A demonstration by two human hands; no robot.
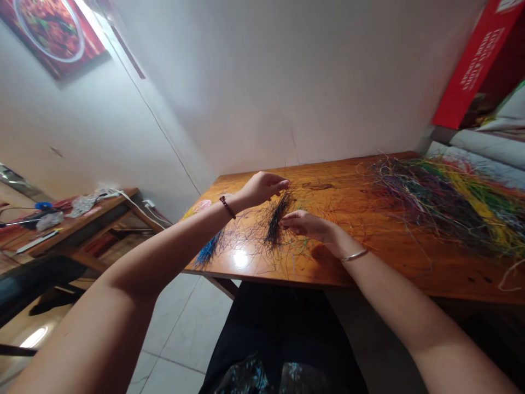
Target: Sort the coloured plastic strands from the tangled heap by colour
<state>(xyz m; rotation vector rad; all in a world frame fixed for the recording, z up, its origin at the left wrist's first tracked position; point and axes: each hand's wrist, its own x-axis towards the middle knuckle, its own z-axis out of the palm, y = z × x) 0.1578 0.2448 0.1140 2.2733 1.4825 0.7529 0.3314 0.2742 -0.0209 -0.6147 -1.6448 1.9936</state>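
A loose bundle of thin black wires (277, 220) lies on the wooden table (394, 262) in front of me. Just above its far end is my left hand (264, 187), its thumb and fingertips pinched together; any strand between them is too fine to make out. At the bundle's right side, my right hand (307, 225) is closed, with its fingertips on the black wires. Loose thin strands in several colours are scattered around both hands. Partly behind my left forearm lies a bundle of blue wires (208, 250).
A large tangled heap of multicoloured wires (451, 197) covers the table's right side. Behind it stand a red box (471, 65) and pale packages. The wall (307, 82) borders the table's far edge. At left is another table (82, 232) with cables and plastic bags.
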